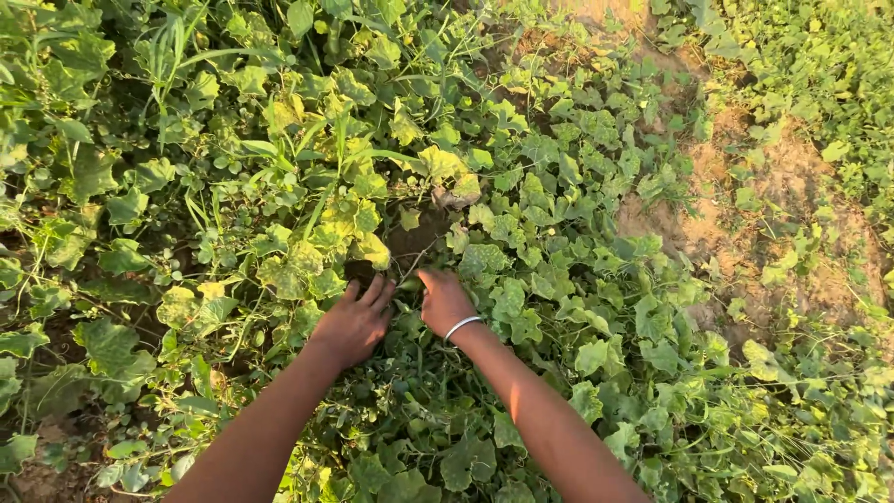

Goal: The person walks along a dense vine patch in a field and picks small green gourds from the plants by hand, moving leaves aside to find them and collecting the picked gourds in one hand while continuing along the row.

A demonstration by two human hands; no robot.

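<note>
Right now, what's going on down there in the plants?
A person is bent over a patch of leafy green vines, both hands pushed into the foliage. The left hand presses down among the leaves with fingers spread. The right hand, with a pale bangle on its wrist, reaches into a dark gap between the leaves; something small and green sits between the two hands, too hidden to identify. Bare sandy soil shows to the right.

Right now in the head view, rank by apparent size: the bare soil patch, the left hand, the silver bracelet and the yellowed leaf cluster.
1. Bare soil patch
2. Yellowed leaf cluster
3. Left hand
4. Silver bracelet

The soil lies farther from the camera, so its lead is safe.
</note>
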